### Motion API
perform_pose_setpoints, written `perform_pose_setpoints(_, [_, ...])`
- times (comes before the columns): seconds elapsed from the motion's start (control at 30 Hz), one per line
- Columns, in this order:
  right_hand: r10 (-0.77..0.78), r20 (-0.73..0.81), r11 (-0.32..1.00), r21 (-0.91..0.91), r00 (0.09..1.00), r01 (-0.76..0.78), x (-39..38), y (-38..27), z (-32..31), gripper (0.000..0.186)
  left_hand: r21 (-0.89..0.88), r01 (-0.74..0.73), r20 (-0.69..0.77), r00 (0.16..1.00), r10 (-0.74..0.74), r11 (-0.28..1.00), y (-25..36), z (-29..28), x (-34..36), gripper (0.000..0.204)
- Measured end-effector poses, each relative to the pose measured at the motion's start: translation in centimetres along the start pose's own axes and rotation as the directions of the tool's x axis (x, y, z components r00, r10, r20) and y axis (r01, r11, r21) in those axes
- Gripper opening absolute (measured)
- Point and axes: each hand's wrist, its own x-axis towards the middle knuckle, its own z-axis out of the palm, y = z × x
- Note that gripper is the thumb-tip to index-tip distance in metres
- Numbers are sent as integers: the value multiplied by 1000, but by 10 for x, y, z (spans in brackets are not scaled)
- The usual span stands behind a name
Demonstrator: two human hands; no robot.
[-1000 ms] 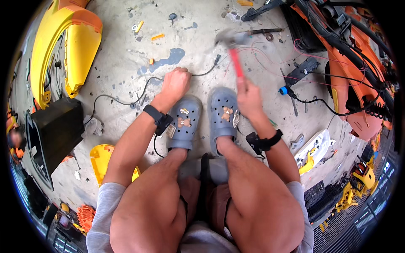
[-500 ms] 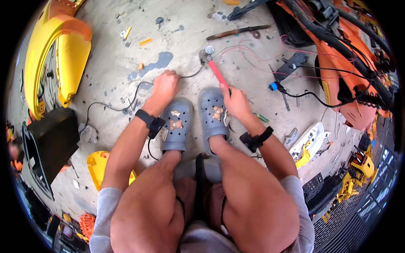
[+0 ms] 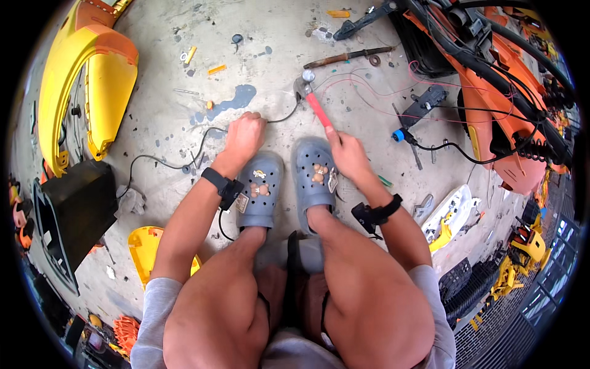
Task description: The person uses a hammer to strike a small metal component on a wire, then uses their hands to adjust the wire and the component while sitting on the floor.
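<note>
My left hand (image 3: 246,134) is closed around a thin black cable (image 3: 161,161), which trails off to the left across the floor. From my fist, the cable's other stretch runs right, up to the dark head of a red-handled hammer (image 3: 318,109). My right hand (image 3: 349,155) grips the lower end of that handle, with the hammer head low over or on the floor; whether it touches the cable I cannot tell. A round silver face shows at the top of the head. Both hands are just beyond my grey clogs (image 3: 313,178).
Yellow body panels (image 3: 114,80) and a black box-like part (image 3: 77,206) lie at left. An orange machine frame (image 3: 485,92) with hoses and red wires stands at right, near a blue-tipped connector (image 3: 398,135). A rusty rod (image 3: 347,57) and a white shell (image 3: 450,215) lie on the floor.
The whole view has shifted slightly down. Both hands keep their grip on the cable and the hammer, with little visible movement.
</note>
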Motion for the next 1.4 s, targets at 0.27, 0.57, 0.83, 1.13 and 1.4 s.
perform_pose_setpoints(0.27, [-94, -49, 953, 286, 994, 104, -20, -46, -28, 57, 18, 4, -3, 1000, -4, 1000, 0, -9, -4, 15])
perform_pose_setpoints(0.57, [1, 31, 961, 275, 1000, -10, -10, -37, -24, 53, 15, 29, 0, 1000, -29, 999, -1, -9, -5, 15])
perform_pose_setpoints(0.83, [-5, -74, 999, 33, 997, 7, -3, 0, 2, 54, 39, 27, 47, 998, -29, 999, 2, -3, -1, 16])
perform_pose_setpoints(1.13, [-157, -150, 963, 193, 976, 185, -11, -21, -17, 57, 5, 0, -35, 999, 0, 1000, 5, -3, -2, 13])
perform_pose_setpoints(1.4, [29, -69, 945, 328, 997, -5, -5, -29, -30, 60, 5, 46, -13, 999, -46, 999, 1, -5, -5, 14])
